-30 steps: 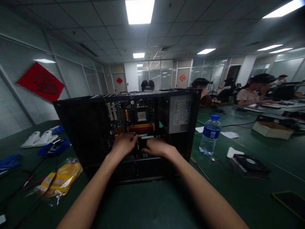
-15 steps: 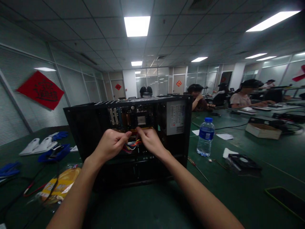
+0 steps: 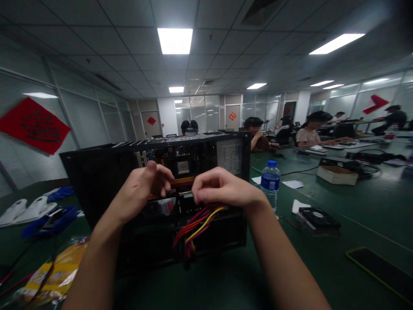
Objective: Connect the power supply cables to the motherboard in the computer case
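An open black computer case (image 3: 97, 181) stands on the green table (image 3: 322, 258), its motherboard (image 3: 183, 165) and power supply (image 3: 230, 155) showing. My right hand (image 3: 226, 189) is closed around a bundle of red, yellow and black wires (image 3: 196, 224) that hangs down in front of the case. My left hand (image 3: 142, 193) is raised beside it with fingers curled in a pinch; what it holds is hidden.
A water bottle (image 3: 270, 183) stands right of the case. A cooling fan (image 3: 318, 217), a cardboard box (image 3: 337, 174) and a phone (image 3: 380, 271) lie on the right. A yellow packet (image 3: 51, 275) and blue and white items (image 3: 38, 211) lie left. Other people sit at far tables.
Both hands have come up out of the case. My right hand has drawn the wire bundle out toward me, and the view has shifted left.
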Motion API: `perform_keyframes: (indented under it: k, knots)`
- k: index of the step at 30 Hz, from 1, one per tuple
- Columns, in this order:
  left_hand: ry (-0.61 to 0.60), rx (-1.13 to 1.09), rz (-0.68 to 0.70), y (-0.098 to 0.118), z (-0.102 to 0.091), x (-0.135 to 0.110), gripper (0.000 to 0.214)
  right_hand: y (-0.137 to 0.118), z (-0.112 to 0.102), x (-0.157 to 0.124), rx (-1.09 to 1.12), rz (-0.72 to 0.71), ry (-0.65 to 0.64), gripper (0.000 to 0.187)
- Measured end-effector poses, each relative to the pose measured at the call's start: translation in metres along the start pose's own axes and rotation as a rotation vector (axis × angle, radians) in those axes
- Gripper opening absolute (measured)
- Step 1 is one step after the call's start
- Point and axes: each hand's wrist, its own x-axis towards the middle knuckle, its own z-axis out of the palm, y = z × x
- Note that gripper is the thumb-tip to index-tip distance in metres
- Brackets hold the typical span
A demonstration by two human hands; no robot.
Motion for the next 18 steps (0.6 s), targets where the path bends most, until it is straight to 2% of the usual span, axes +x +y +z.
perform_keyframes:
  k: [3,5,7,9,11,15,18]
  knots:
    - [-0.340,-0.093,-0.104,0.003,-0.010,-0.011,0.086,0.003,-0.005,-0.004,0.133,-0.160,0.216,0.033]
    - [-0.462,-0.131,-0.165,0.009,-0.013,-0.018,0.081,0.004,-0.003,-0.002,0.164,-0.213,0.311,0.031]
    - [-0.470,-0.168,-0.188,0.016,-0.011,-0.022,0.064,0.004,-0.001,0.000,0.155,-0.219,0.366,0.031]
    - [-0.382,-0.211,-0.166,0.020,-0.009,-0.023,0.042,0.000,0.001,0.000,0.102,-0.191,0.389,0.031]
    - [-0.297,-0.239,-0.141,0.022,-0.008,-0.022,0.029,-0.007,0.003,-0.001,-0.005,-0.133,0.372,0.032]
    - [-0.323,-0.325,-0.125,0.019,-0.008,-0.021,0.032,-0.030,0.009,-0.009,-0.392,-0.026,0.251,0.030]
    - [-0.349,-0.397,-0.150,0.016,-0.006,-0.021,0.034,-0.051,0.021,-0.028,-0.738,-0.004,0.292,0.023]
